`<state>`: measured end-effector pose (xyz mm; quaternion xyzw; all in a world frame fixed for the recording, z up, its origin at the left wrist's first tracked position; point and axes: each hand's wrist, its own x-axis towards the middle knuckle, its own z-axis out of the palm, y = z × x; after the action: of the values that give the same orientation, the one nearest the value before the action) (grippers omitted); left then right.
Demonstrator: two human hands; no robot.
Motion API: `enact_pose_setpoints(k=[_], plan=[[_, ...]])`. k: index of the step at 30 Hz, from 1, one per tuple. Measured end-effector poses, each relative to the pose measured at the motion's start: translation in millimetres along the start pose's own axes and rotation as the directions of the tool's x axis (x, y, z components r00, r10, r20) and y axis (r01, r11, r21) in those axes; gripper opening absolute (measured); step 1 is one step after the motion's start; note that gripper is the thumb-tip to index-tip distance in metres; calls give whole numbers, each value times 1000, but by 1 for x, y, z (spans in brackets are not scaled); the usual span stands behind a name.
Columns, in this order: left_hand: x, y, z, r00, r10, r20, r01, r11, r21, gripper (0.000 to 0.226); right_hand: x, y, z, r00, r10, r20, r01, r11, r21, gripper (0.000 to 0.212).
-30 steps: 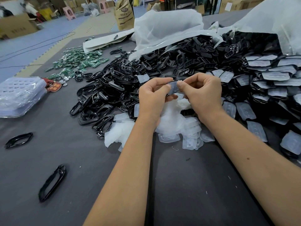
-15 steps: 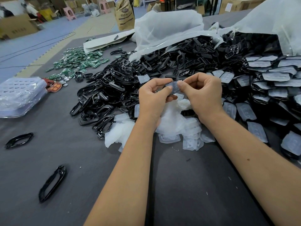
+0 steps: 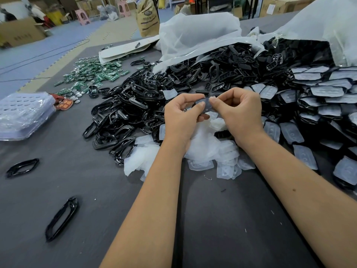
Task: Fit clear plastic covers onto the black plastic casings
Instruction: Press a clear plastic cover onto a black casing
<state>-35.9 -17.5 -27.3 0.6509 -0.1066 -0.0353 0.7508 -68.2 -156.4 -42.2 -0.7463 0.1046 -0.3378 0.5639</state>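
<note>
My left hand (image 3: 181, 117) and my right hand (image 3: 239, 113) meet above the table, both pinching one black casing with a clear cover (image 3: 206, 105) lying on it. Fingertips of both hands press on the cover's top. Below them lies a heap of loose clear covers (image 3: 204, 149). A big pile of bare black casings (image 3: 135, 105) spreads to the left and behind. Casings with covers fitted (image 3: 324, 101) are stacked at the right.
Two stray black frames (image 3: 61, 218) (image 3: 22, 167) lie on the grey table at the front left. A clear plastic tray stack (image 3: 21, 115) sits at the far left, green circuit boards (image 3: 92, 74) behind it. White bags (image 3: 197, 35) stand at the back.
Both hands stay in place with the same piece; the fingers have shifted slightly along the cover. Nothing else has moved.
</note>
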Motion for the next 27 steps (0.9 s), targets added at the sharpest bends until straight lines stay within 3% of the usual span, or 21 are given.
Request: enact_pose_setpoints(k=[11,17,21,27], plan=[[2,-1,-1,1000,-15,15,15,1000,-27,19,0,0,-1,997,75,14,-76,996,37,22],[2,-2,-2,1000,-4,28,5,1000,-31,22,2,-5,-5,972,208,113,-227,954,196,21],[1,-1,-1,998,20,65,-18,999,-36,21,3,-7,-8,958,207,199,-254,932,256,11],[0,-1,-1,996,59,65,-58,998,-16,13,1,-7,-8,965,173,196,-225,932,283,9]])
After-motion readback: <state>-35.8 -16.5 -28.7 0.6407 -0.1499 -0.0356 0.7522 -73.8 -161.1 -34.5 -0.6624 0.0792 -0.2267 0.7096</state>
